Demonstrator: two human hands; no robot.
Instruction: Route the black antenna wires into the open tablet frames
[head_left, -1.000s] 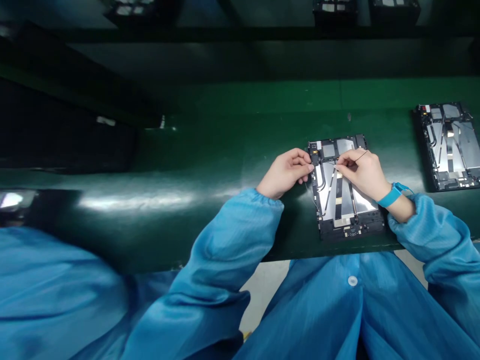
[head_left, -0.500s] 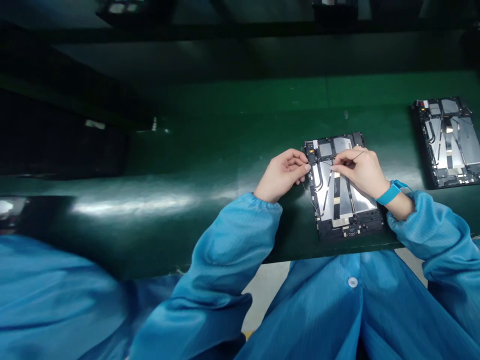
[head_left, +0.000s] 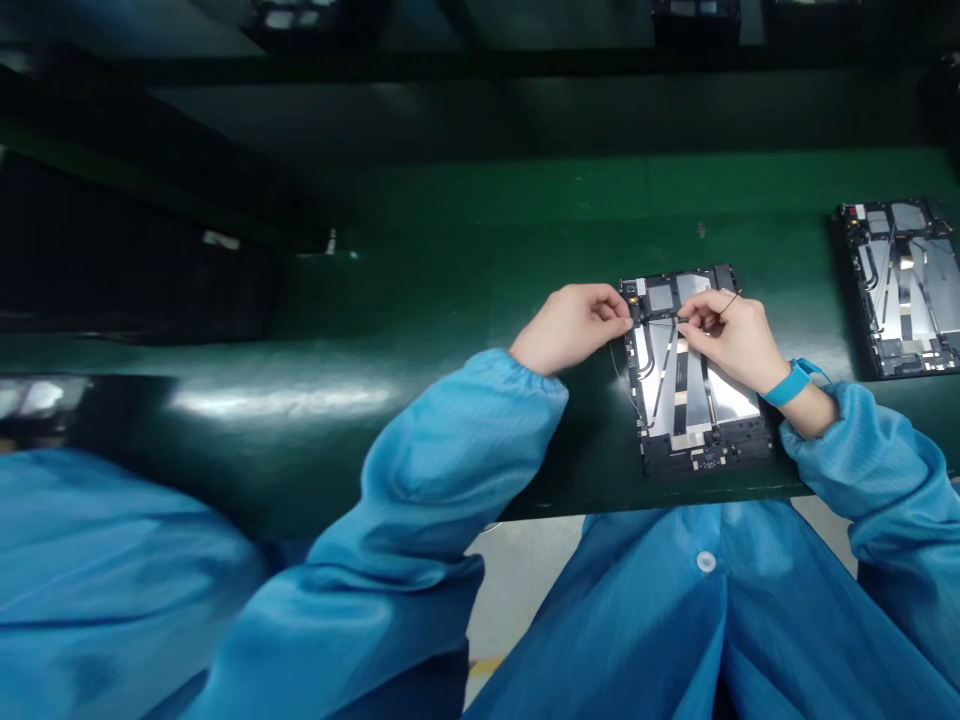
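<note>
Changed over the last second: both hands had shifted slightly up the unit (head_left: 694, 395), toward its 12. The left hand (head_left: 574, 325) had straightened its fingers and laid them over the rim; the right hand (head_left: 731, 335) had nudged up with it. I also had some camera drift, so I only trusted shifts measured against the unit.

Unit lay flat on the tabletop (head_left: 450, 300), at 3 o'clock in my view, insides up, not moved as far as I could tell.

Left hand: thumb and finger together at the unit's 10 o'clock edge. Couldn't tell if I had anything between them. Right hand: fine pinch on the dark wire (head_left: 729, 302), over the unit between 11 and 12; the wire ran up past the knuckles. Wristband (head_left: 791, 383) sat behind that hand.

Thin loose wire (head_left: 617, 372) bowed out past the unit's 9 o'clock side. Couldn't tell if it joined the dark one.

My read: small correction, same step; wire handling was still unfinished. Second unit (head_left: 922, 285) sat farther out at 3 o'clock, no hand on it.
</note>
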